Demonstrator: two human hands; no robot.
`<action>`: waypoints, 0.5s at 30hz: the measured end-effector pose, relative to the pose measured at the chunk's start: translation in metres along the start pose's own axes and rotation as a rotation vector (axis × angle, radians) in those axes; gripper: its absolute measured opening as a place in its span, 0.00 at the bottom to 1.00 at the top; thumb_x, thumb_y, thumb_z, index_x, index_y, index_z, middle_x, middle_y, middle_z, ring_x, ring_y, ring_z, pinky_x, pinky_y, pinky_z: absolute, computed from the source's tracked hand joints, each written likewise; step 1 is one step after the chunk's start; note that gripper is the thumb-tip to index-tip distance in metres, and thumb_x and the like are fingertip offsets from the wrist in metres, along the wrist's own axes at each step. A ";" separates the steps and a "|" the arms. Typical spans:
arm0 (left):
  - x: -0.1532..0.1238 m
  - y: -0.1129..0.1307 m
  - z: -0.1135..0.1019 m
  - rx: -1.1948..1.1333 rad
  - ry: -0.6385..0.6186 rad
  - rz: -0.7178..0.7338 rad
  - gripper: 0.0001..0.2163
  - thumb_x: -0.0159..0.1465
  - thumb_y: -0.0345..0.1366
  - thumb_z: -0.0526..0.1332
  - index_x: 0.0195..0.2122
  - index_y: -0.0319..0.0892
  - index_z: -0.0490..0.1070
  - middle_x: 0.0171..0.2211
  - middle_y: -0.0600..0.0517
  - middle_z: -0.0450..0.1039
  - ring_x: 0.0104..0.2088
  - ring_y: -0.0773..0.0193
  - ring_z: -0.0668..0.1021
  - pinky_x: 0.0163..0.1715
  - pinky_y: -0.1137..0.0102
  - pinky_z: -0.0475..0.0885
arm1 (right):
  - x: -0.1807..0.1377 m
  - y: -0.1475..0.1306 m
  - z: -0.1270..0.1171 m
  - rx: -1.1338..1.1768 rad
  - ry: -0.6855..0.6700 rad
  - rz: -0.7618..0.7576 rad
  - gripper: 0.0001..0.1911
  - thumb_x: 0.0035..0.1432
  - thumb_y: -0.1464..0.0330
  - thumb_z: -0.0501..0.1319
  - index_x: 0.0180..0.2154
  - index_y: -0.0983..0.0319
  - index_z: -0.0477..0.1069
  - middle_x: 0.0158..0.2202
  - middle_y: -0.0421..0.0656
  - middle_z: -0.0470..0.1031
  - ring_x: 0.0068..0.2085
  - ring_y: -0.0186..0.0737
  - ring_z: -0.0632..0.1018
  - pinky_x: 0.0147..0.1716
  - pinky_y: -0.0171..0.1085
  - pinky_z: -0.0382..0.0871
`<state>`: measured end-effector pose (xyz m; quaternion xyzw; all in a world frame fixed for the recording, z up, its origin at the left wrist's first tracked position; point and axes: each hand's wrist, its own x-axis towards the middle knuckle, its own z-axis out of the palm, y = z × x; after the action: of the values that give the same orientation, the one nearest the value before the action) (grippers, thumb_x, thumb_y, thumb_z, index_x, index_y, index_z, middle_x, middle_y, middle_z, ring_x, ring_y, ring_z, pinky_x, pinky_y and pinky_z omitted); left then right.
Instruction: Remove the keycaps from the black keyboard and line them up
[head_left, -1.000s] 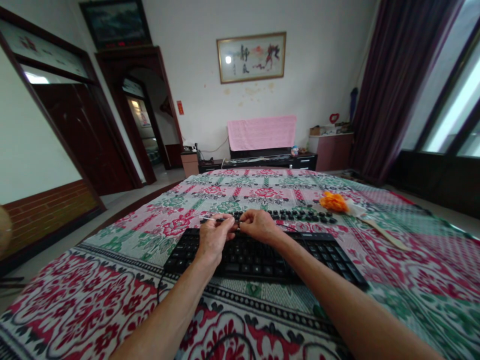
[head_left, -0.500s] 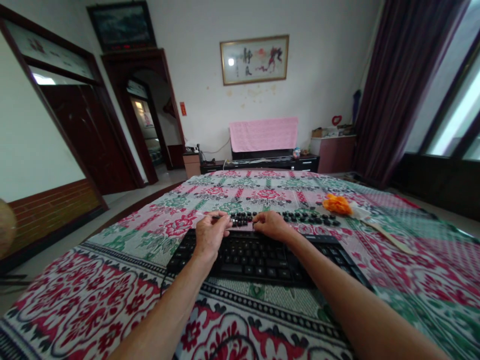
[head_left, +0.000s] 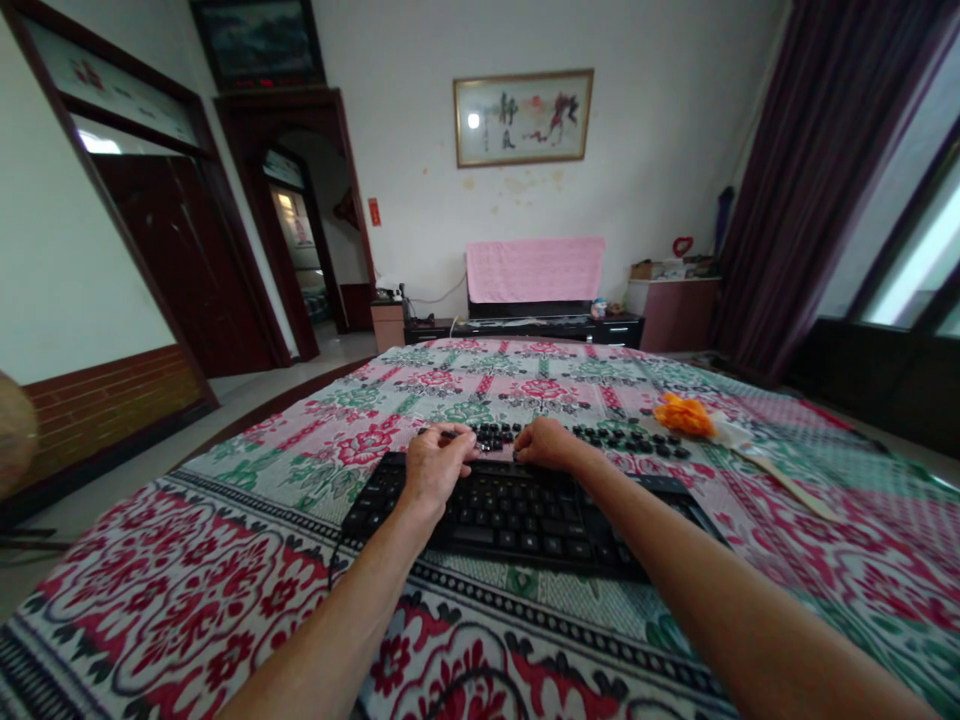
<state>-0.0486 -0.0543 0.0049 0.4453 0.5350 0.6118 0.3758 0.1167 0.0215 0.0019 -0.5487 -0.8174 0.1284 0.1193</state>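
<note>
A black keyboard [head_left: 517, 515] lies on the patterned cloth before me, partly covered by my forearms. Behind its far edge run rows of loose black keycaps [head_left: 630, 438]. My left hand [head_left: 437, 468] is over the keyboard's far left part, thumb and fingers pinched together beside the keycaps. What is in that pinch is too small to make out. Just to the right, my right hand [head_left: 549, 443] has its fingertips closed low on a small dark piece that looks like a keycap, at the near side of the rows.
Right of the keycaps sits an orange crumpled bundle [head_left: 684, 414], with white material and a pale flat handle [head_left: 795, 488] beside it. The floral cloth [head_left: 225, 560] covers the table. A low cabinet [head_left: 622, 331] and a pink cloth [head_left: 536, 270] are by the far wall.
The whole view has shifted slightly to the right. Both hands stay pinched near the keycaps, with only small finger movement.
</note>
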 end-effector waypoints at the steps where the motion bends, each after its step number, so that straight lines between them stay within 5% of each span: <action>1: 0.000 0.001 0.000 0.000 0.001 -0.007 0.13 0.45 0.38 0.63 0.30 0.37 0.70 0.23 0.49 0.73 0.26 0.61 0.78 0.16 0.78 0.68 | 0.000 -0.001 -0.002 -0.018 -0.012 0.000 0.11 0.40 0.73 0.59 0.28 0.61 0.78 0.23 0.40 0.76 0.28 0.36 0.73 0.25 0.29 0.59; 15: -0.002 0.004 0.002 0.023 -0.002 -0.034 0.10 0.47 0.36 0.62 0.30 0.37 0.69 0.24 0.49 0.72 0.25 0.63 0.78 0.15 0.79 0.67 | 0.010 -0.003 0.011 -0.143 0.097 -0.059 0.12 0.43 0.72 0.55 0.28 0.61 0.77 0.22 0.41 0.74 0.27 0.35 0.72 0.27 0.30 0.59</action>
<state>-0.0463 -0.0559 0.0090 0.4409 0.5491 0.5989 0.3814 0.1068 0.0288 -0.0069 -0.5371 -0.8336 0.0393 0.1228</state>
